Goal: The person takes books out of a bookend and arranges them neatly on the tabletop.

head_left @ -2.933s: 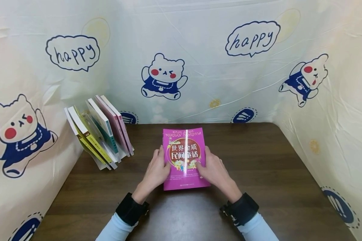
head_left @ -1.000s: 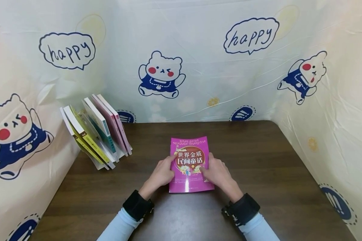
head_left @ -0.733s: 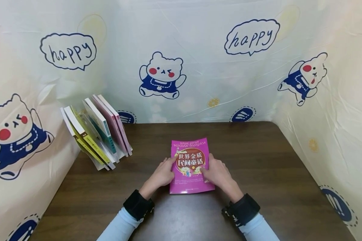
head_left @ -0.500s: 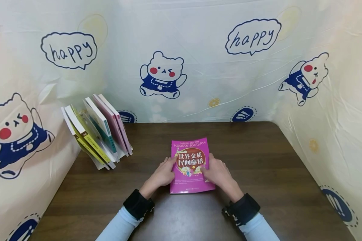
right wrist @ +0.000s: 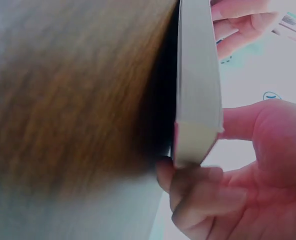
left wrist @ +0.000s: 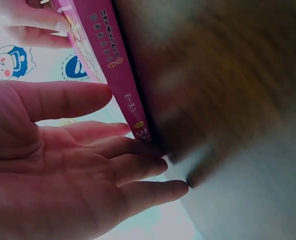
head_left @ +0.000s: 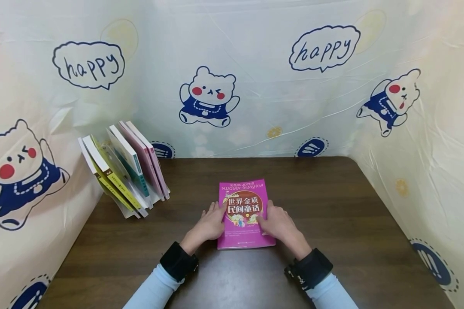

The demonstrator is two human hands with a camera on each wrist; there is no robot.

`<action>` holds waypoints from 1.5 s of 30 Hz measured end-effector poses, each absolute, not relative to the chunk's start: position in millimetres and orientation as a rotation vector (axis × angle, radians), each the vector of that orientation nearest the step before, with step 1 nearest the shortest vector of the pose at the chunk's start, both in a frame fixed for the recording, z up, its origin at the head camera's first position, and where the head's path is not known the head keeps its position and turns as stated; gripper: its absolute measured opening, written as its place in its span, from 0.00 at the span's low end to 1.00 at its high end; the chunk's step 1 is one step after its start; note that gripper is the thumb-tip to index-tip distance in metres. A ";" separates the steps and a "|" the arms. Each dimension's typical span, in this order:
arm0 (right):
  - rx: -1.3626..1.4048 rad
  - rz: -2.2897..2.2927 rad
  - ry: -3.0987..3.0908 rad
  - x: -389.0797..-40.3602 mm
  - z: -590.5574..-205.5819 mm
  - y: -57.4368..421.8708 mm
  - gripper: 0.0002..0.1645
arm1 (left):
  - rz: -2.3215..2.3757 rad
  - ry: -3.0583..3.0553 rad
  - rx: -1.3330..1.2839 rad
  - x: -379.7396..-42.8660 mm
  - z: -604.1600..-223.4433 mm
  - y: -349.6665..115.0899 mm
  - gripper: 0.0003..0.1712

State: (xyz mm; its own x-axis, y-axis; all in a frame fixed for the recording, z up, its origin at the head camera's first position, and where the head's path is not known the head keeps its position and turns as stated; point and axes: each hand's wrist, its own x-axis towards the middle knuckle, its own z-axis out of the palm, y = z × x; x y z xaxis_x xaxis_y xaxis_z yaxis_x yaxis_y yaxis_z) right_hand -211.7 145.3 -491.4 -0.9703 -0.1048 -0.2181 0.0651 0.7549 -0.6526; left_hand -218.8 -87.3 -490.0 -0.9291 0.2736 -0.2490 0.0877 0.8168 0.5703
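A magenta book point(head_left: 241, 238) with Chinese lettering and a round dark-red panel lies cover up at the middle of the table. At its left edge my left hand point(head_left: 208, 223) touches it with fingers fairly straight. The left wrist view shows the thumb point(left wrist: 73, 100) against the printed spine point(left wrist: 119, 75), other fingertips near its far end. My right hand point(head_left: 280, 221) grips the opposite edge, thumb over the cover. In the right wrist view its fingers point(right wrist: 203, 197) curl at a corner by the white page block point(right wrist: 198, 75). Whether the book is fully down on the table I cannot tell.
Several books point(head_left: 123, 171) stand leaning in a row at the table's back left, with yellow, teal and pink spines. A printed cloth point(head_left: 262, 94) hangs behind and beside the dark wooden table point(head_left: 332, 206). Black bands point(head_left: 177, 261) circle both wrists.
Over about three seconds the book has come toward me and slightly right. Just now its bowed cover has flattened, and my left fingers have loosened and spread. The standing books have stayed put.
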 end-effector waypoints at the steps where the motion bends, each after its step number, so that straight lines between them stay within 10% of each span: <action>1: -0.032 -1.026 2.708 -211.9 -491.9 145.4 0.49 | 0.813 2.683 0.275 -219.2 -489.9 -87.2 0.35; 45: -0.071 -0.935 2.724 -211.1 -489.7 146.6 0.41 | 0.763 2.664 0.269 -220.6 -488.0 -88.9 0.35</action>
